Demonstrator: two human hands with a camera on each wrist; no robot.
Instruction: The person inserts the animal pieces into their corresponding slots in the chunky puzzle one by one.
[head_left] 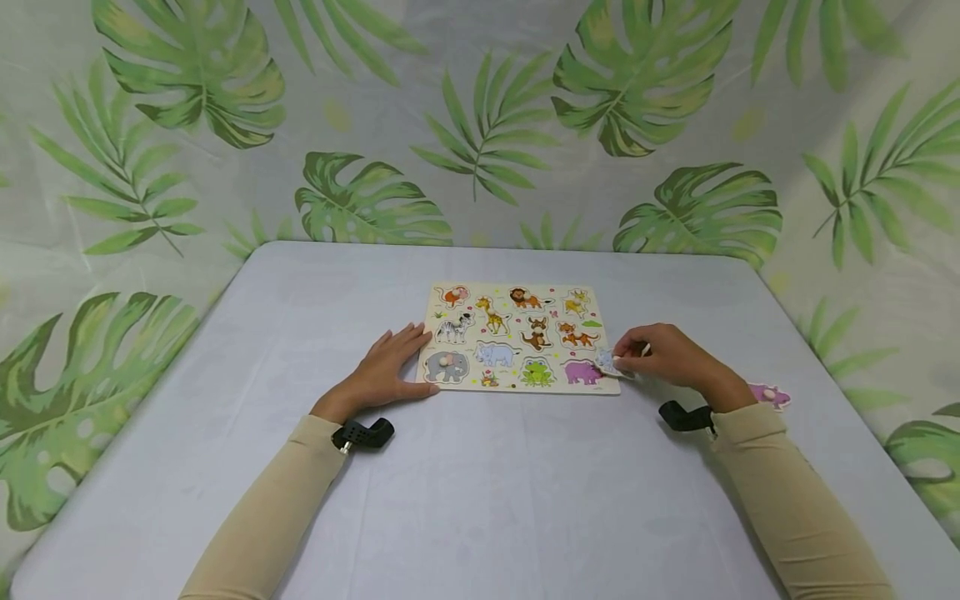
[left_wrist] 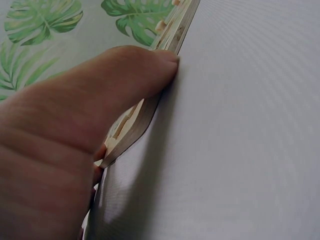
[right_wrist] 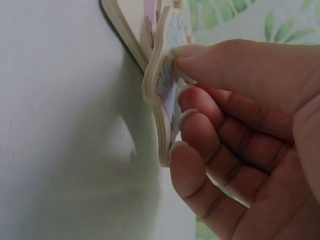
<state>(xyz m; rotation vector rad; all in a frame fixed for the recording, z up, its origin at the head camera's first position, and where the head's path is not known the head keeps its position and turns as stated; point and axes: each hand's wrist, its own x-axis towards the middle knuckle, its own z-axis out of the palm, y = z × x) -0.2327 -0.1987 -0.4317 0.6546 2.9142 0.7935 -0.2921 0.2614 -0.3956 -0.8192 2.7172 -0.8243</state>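
A wooden animal puzzle board (head_left: pixel 517 387) lies flat on the table. My left hand (head_left: pixel 386 367) rests against the board's left side, fingers stretched along the edge. In the left wrist view, the thumb (left_wrist: pixel 135 70) lies on the board's near edge. Above the board's near right corner, my right hand (head_left: pixel 667 358) pinches a light blue animal puzzle piece (right_wrist: pixel 162 95) between thumb and fingers. That piece is tilted, standing nearly on edge in the right wrist view, and overlaps the purple hippo picture (head_left: pixel 581 372). A grey elephant piece (head_left: pixel 457 371) with a knob sits at the near left of the board.
A purple animal puzzle piece (head_left: pixel 767 392) lies on the table to the right, partly behind the right wrist. The white-covered table (head_left: pixel 480 500) extends around the board. A leaf-patterned cloth (head_left: pixel 495 83) hangs behind it. Each wrist wears a black camera band.
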